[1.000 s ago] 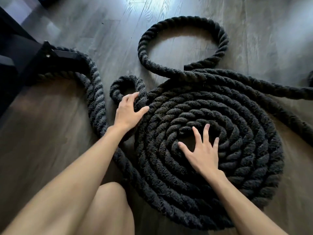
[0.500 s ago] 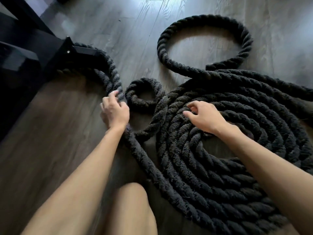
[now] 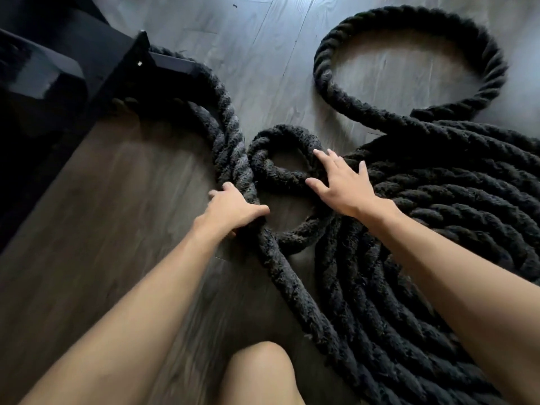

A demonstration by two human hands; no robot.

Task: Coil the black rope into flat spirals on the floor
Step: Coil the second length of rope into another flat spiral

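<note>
right hand [image 3: 342,185] moved onto small loop [image 3: 280,159], fingers spread, left hand [image 3: 233,209] grasping black rope [image 3: 233,147]

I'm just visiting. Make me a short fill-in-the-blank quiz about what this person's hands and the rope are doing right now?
1. The left hand grips the black ____.
2. The right hand reaches, fingers spread, over a small ____ of rope.
3. The flat spiral lies on the person's ____ side.
4. The rope lies on a ____ floor.

Missing words: rope; loop; right; wooden

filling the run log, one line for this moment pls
left hand grips black rope | right hand open on small loop | spiral partly coiled
</note>
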